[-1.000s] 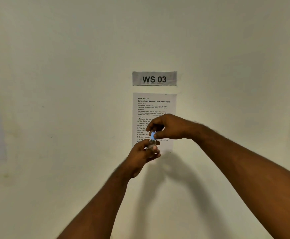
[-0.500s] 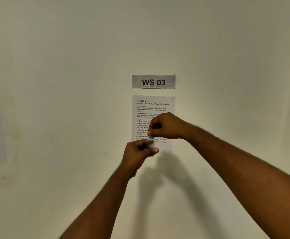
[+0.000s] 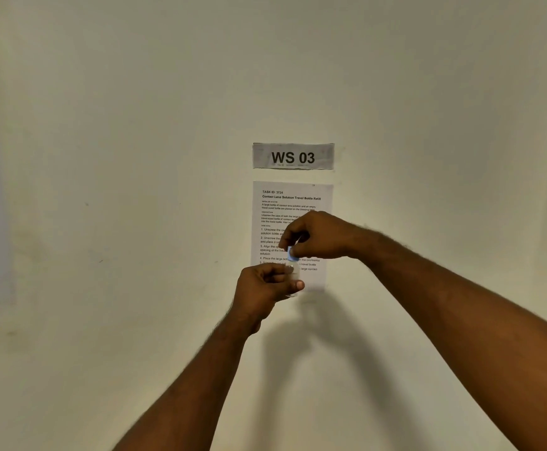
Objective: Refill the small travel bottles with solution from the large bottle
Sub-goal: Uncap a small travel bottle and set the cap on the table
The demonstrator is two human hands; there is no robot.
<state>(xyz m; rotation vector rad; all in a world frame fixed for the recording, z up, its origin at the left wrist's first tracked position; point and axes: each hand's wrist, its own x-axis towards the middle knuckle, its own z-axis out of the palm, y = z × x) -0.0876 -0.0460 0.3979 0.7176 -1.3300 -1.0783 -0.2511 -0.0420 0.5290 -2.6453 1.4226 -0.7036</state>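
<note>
**Small Bottle Held Up Before the Wall Notice**

Gripping a small clear travel bottle [image 3: 292,277] in curled fingers, the left hand [image 3: 264,288] holds it upright in the air in front of a pale wall [image 3: 135,222], with the thumb tip pressed across the bottle's front. Most of the bottle's body is hidden inside the fist; only its upper part and a blurred lower edge show. Directly above, the right hand [image 3: 317,237] reaches in from the right with its fingers bent downward, and the fingertips pinch a light blue cap [image 3: 292,252] at the bottle's top. Whether the cap is seated on the neck or just clear of it cannot be told, since the spot is small and blurred. Both forearms stretch up from the lower edge of the view and cast shadows on the wall below the hands. Behind the hands, a printed instruction sheet [image 3: 293,203] titled "Contact Lens Solution Travel Bottle Refill" is fixed to the wall, partly covered by the hands. Above it sits a label [image 3: 293,156] reading "WS 03".
</note>
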